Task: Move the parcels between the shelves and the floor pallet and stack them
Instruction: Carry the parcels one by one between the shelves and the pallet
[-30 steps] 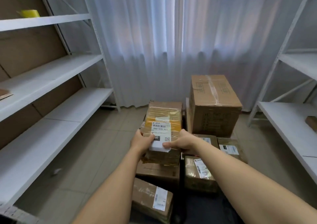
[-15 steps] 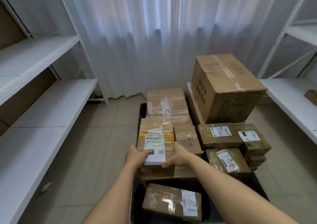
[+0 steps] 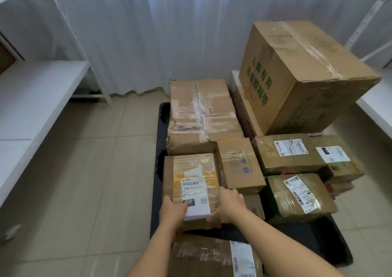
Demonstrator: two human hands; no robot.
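Note:
I hold a flat brown parcel [image 3: 194,170] with yellow tape and a white barcode label at its near end. My left hand [image 3: 172,210] grips its near left corner and my right hand [image 3: 228,205] grips its near right side. The parcel lies low over the left front of the black floor pallet [image 3: 331,234], on top of another box. Beside it on the right sits a small taped box [image 3: 238,164]. A wide taped parcel [image 3: 203,111] lies behind it. A big carton [image 3: 301,73] with green print stands at the back right.
Several labelled parcels [image 3: 297,191] are stacked on the pallet's right side, and one labelled box [image 3: 212,255] lies at the near edge. White shelf boards [image 3: 31,98] run along the left, another shelf [image 3: 379,104] on the right. Tiled floor [image 3: 95,170] lies between left shelf and pallet.
I have lowered the parcel from chest height down onto the pallet's left front stack, and my view has tipped downward and closer to the pallet.

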